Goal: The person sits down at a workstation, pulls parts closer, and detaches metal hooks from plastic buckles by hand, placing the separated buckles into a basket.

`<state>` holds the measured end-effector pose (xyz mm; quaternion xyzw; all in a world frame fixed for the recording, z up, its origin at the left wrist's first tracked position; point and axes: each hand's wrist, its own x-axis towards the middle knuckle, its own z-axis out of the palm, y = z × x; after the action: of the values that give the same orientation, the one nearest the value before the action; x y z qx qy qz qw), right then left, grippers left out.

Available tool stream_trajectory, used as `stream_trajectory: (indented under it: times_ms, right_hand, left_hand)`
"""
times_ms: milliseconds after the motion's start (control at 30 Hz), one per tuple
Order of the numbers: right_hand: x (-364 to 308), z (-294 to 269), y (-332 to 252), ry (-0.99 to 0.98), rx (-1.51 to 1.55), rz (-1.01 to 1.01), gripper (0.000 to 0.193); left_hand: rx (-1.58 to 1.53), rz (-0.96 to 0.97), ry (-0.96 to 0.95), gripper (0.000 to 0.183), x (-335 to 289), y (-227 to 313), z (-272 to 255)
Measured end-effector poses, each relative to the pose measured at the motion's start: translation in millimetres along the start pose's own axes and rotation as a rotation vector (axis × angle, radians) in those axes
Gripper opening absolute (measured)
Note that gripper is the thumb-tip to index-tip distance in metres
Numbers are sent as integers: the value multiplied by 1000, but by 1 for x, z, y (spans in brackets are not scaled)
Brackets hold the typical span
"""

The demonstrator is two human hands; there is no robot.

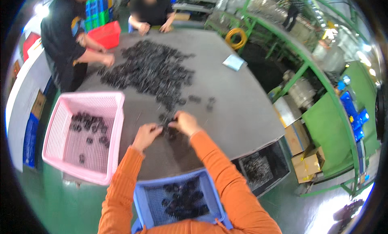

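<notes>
While the camera looks down past two orange knitted sleeves (220, 167), I watch from afar, reading the clock from between the hands. Nearest me, at six o'clock, a rectangular blue plastic basket (146, 197) holds a heap of small black parts (184, 199). Beyond it, the bare left hand (146, 136) has thumb and fingers drawn nearly together at a dark part; blur keeps me from telling whether it grips that. At two o'clock from it, the bare right hand (186, 123) pinches a small black part (173, 120) at its fingertips. More lie on the grey tabletop (234, 113) beneath both. At nine o'clock I see a rectangular pink plastic basket (114, 137), loose black parts inside. A broad black pile (147, 70) spreads between eleven and twelve. Farther off, at eleven, a red plastic crate (107, 34) sits near a co-worker's hand (108, 59).
</notes>
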<state>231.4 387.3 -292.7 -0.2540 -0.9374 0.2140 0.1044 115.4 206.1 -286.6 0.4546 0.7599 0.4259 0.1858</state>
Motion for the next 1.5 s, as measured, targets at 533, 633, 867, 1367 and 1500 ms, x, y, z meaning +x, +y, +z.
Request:
stream_trajectory:
  times_ms: [533,633,867,1367,1500]
  right_hand:
    - [-27,-52,25,-160,786,319,22]
    - [-26,-45,25,-96,711,265,23]
    - [10,-13,-29,-88,91,118,31]
    - [-21,-63,33,-116,590,252,25]
    - [-33,-57,79,-47,464,248,25]
  left_hand:
    - [-91,6,73,21,-5,10,-25]
    - [-526,-157,71,22,-2,7,-24]
    - [-27,6,168,21,-2,9,-6]
    - [-1107,-360,-13,24,-9,12,-11]
    - [-38,-338,27,43,-4,25,2]
